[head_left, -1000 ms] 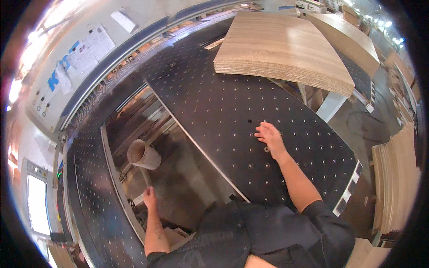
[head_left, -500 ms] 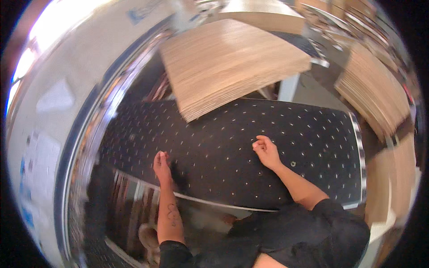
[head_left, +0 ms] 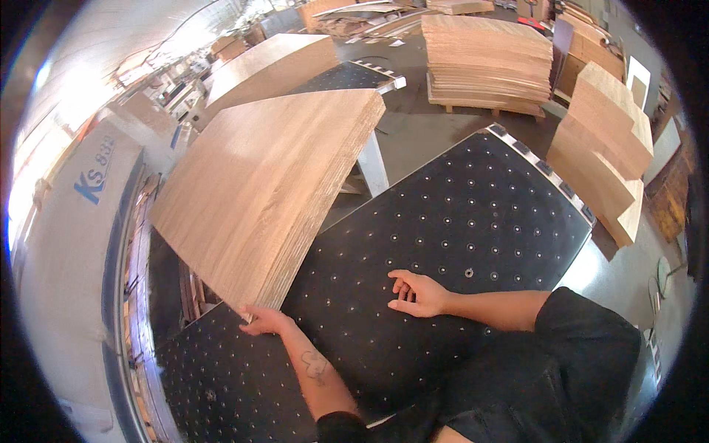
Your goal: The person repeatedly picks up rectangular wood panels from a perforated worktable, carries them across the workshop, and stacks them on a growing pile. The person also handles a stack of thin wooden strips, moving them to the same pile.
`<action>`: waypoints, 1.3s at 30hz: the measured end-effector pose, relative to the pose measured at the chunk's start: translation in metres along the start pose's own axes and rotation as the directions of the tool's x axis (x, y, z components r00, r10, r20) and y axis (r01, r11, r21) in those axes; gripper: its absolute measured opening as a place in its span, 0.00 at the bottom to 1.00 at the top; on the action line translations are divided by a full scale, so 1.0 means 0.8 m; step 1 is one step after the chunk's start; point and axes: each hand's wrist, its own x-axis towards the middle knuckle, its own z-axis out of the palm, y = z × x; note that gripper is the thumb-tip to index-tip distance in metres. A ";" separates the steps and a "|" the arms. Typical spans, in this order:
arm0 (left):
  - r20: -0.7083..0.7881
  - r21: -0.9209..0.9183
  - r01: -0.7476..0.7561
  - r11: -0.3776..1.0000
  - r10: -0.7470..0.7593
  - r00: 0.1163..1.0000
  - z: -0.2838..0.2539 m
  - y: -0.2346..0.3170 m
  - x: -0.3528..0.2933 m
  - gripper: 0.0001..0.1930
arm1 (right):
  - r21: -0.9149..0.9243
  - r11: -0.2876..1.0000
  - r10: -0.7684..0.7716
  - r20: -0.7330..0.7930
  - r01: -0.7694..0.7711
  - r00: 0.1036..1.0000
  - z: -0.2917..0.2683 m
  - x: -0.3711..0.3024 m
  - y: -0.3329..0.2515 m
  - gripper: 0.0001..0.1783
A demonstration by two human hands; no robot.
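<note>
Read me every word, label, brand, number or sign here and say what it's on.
Blue lettering and digits on the long off-white machine housing: partly readable, but I won't copy them out.
Dark line tattoo on the left forearm: no readable words.
Wood-grain board stack, black studded tabletop: no text I can see.
Distant background: too small or blurred.

Black desk point(head_left: 528, 196), surface dotted with pale-ringed studs point(head_left: 445, 244) — small ring point(head_left: 469, 273) on top, wood-grain board stack point(head_left: 258, 177) overlapping one edge — contact there unclear.
</note>
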 end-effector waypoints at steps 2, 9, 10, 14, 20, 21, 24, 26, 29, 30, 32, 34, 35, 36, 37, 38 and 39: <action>-0.133 0.074 -0.090 0.993 0.099 0.986 0.010 -0.007 0.000 0.43 | -0.022 0.999 -0.029 -0.008 0.028 1.000 0.001 0.001 0.002 0.38; -0.127 0.013 -0.134 0.991 0.135 0.983 0.026 -0.029 0.037 0.31 | -0.119 0.991 -0.072 -0.035 0.067 0.997 0.006 0.001 0.007 0.39; -0.098 -0.002 -0.135 0.991 0.134 0.986 0.026 -0.031 0.049 0.31 | -0.130 0.989 -0.076 -0.037 0.071 0.996 0.007 0.001 0.007 0.39; -0.042 -0.042 -0.063 0.997 0.062 0.997 0.037 -0.033 0.110 0.31 | -0.108 0.993 -0.056 -0.054 0.050 0.997 0.008 0.004 0.006 0.37; 0.269 -0.126 0.131 0.983 -0.093 0.959 0.043 -0.027 0.209 0.36 | 0.135 0.982 -0.111 -0.144 0.130 0.983 -0.004 0.061 0.024 0.34; 0.303 -0.071 0.132 0.989 -0.104 0.947 0.046 -0.025 0.226 0.36 | 0.111 0.980 -0.143 -0.163 0.162 0.976 -0.016 0.087 0.032 0.34; 0.395 -0.057 0.115 0.992 -0.083 0.915 0.060 -0.030 0.268 0.36 | 0.059 0.968 -0.219 -0.289 0.246 0.932 -0.063 0.187 0.061 0.32; 0.357 -0.012 0.087 0.996 -0.077 0.931 0.073 -0.039 0.284 0.34 | -0.049 0.968 -0.245 -0.398 0.246 0.884 -0.107 0.270 0.081 0.32; 0.478 -0.125 0.083 0.989 -0.013 0.878 0.077 -0.049 0.299 0.32 | -0.353 0.927 -0.324 -0.584 0.126 0.745 -0.200 0.408 0.104 0.34; 0.446 -0.091 0.050 0.995 -0.004 0.895 0.080 -0.051 0.301 0.32 | -0.386 0.922 -0.293 -0.699 0.000 0.653 -0.230 0.457 0.110 0.35; 0.359 0.027 0.020 0.999 -0.029 0.933 0.078 -0.050 0.304 0.31 | -0.352 0.929 -0.228 -0.788 -0.115 0.573 -0.297 0.531 0.122 0.45; 0.450 0.002 0.022 1.000 -0.020 0.893 0.077 -0.046 0.304 0.30 | -0.223 0.930 -0.030 -0.839 -0.292 0.544 -0.344 0.584 0.135 0.54; 0.495 -0.007 0.033 0.999 -0.025 0.869 0.076 -0.044 0.303 0.30 | -0.183 0.939 0.010 -0.829 -0.289 0.559 -0.360 0.607 0.141 0.57; 0.555 -0.053 0.036 0.998 0.000 0.832 0.075 -0.042 0.303 0.30 | -0.131 0.942 0.076 -0.815 -0.310 0.574 -0.369 0.626 0.147 0.60; 0.523 -0.037 -0.045 0.998 0.058 0.850 0.075 -0.042 0.302 0.29 | -0.113 0.967 0.065 -0.756 -0.227 0.652 -0.380 0.636 0.153 0.59; 0.548 -0.055 -0.086 0.995 0.103 0.830 0.073 -0.042 0.303 0.28 | -0.119 0.966 0.067 -0.744 -0.231 0.664 -0.385 0.644 0.160 0.58; 0.561 -0.082 -0.084 0.993 0.116 0.819 0.073 -0.045 0.302 0.28 | -0.123 0.961 0.078 -0.738 -0.247 0.670 -0.389 0.648 0.167 0.57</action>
